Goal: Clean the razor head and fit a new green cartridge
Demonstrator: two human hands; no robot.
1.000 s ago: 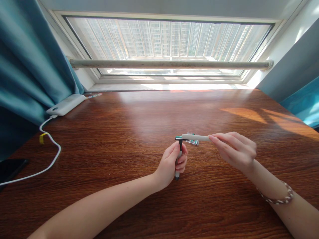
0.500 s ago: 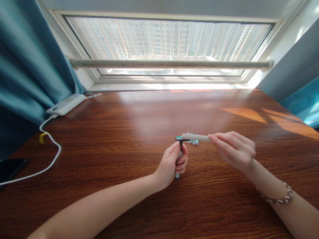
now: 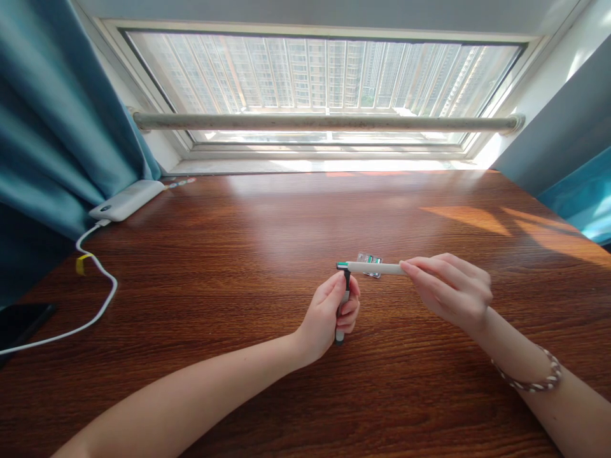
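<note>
My left hand (image 3: 329, 312) is wrapped round the handle of a black and grey razor (image 3: 340, 334), held upright with its green-striped head at the top. Between the fingertips of my right hand (image 3: 451, 286) is one end of a pale, slim stick (image 3: 377, 268). The stick lies level, and its other end overlaps the razor head, covering the head's right part. Just behind the stick, a small clear pack (image 3: 366, 258) with green and dark pieces rests on the table, partly hidden.
The brown wooden table (image 3: 229, 254) reaches back to a window crossed by a metal bar (image 3: 305, 123). At the left are a white power bank (image 3: 128, 200), its white cable (image 3: 116, 286), a dark phone (image 3: 23, 321) and a blue curtain (image 3: 57, 114).
The stick in my right hand has come down slightly, from the razor head's upper edge to across its face. More of the clear pack shows behind it. My left hand has stayed put.
</note>
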